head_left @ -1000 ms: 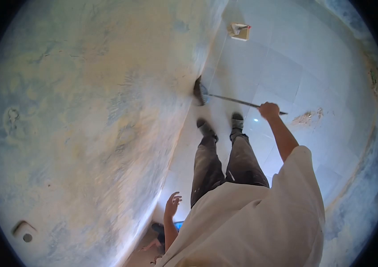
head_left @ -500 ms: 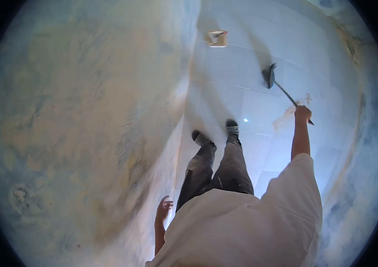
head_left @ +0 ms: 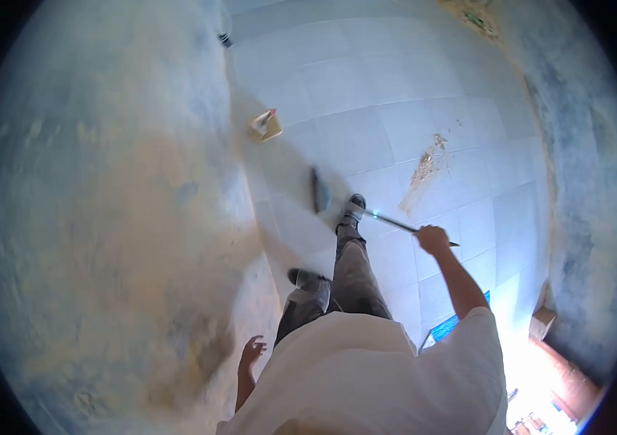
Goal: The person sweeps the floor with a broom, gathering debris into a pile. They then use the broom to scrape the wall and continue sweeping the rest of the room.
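My right hand [head_left: 433,239] is wrapped round the dark handle of a broom [head_left: 321,191]. The broom's dark head is near the wall side, just beyond my feet, and its handle passes over my forward shoe. My left hand [head_left: 253,351] hangs low beside the wall with its fingers apart and nothing in it. A strip of debris [head_left: 424,170] lies on the pale tiles, ahead of my right hand. Near the wall on the left, a yellowish box [head_left: 268,127] with something red and white in it sits on the floor.
A mottled wall [head_left: 120,203] runs along my left. Another wall [head_left: 584,188] stands on the right, with more rubble [head_left: 474,19] at its far foot. A blue object [head_left: 445,328] and a brown box [head_left: 542,322] are at lower right, by a bright opening.
The view has turned and moved. The broom's head has swung left towards the wall, with my right hand lower. The box appears closer, and the bright opening has come into view.
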{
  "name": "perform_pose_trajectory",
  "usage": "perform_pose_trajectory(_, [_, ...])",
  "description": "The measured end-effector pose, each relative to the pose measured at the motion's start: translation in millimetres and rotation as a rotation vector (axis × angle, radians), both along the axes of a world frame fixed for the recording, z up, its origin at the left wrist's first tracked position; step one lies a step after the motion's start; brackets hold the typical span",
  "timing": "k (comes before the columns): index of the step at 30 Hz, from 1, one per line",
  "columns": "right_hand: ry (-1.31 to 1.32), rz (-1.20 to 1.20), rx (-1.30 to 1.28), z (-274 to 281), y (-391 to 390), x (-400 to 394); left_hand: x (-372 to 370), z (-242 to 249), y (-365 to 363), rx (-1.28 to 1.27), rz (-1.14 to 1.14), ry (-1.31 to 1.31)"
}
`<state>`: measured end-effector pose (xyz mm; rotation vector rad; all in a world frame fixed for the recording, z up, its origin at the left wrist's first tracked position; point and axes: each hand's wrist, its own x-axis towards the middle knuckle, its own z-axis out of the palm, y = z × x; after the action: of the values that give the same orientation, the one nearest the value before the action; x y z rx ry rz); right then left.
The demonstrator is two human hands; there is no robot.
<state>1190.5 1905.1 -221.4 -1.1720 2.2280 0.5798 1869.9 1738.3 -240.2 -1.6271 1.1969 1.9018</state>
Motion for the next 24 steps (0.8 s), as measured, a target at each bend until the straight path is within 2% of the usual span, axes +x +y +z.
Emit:
perform_pose_trajectory(2, [-0.063, -0.019, 0.121, 0, -30, -8, -42, 28, -23, -0.063, 0.004, -0.096])
perform_pose_trajectory(5, [-0.105, 0.058, 0.151, -24, -45, -52, -104, 52, -53, -0.142, 0.05, -0.147])
perform_pose_trajectory(8, [-0.074, -0.055, 0.314, -67, -37, -111, -164, 64, -75, -0.073, 0.108, -0.074])
perform_pose_trajectory(9, [-0.041, -0.155, 0.272, -79, -25, -137, -186, 63, -82, -0.034, 0.109, -0.049])
perform_pose_trajectory(11, [-0.022, -0.293, 0.322, -52, -19, -185, -232, 62, -94, -0.024, 0.016, -0.113])
perform_pose_trajectory(13, [0.012, -0.57, 0.303, -44, -8, -221, -281, 67, -109, -0.027, -0.082, -0.118])
perform_pose_trajectory(14, [0.016, -0.59, 0.301, -44, -3, -237, -299, 65, -116, -0.116, -0.321, -0.016])
perform_pose_trajectory(15, [0.02, -0.712, 0.239, -48, 1, -248, -317, 66, -125, -0.205, -0.564, 0.086])
perform_pose_trajectory(16, [0.024, -0.838, 0.173, -47, 4, -259, -342, 66, -137, -0.204, -0.61, 0.064])
perform_pose_trajectory(17, [0.023, -0.871, 0.169, -43, 8, -267, -367, 66, -150, -0.209, -0.642, 0.07])
perform_pose_trajectory(19, [0.066, -1.125, -0.031, -27, 14, -268, -405, 68, -175, -0.088, -0.431, -0.028])
perform_pose_trajectory(20, [0.037, -1.202, -0.144, -35, 32, -266, -421, 66, -189, -0.118, -0.471, -0.017])
perform_pose_trajectory(23, [0.061, -1.435, -0.182, -1, 56, -238, -448, 37, -244, -0.102, -0.585, -0.02])
perform_pose_trajectory(24, [0.034, -1.518, -0.192, -6, 68, -220, -458, 26, -265, -0.063, -0.614, 0.01])
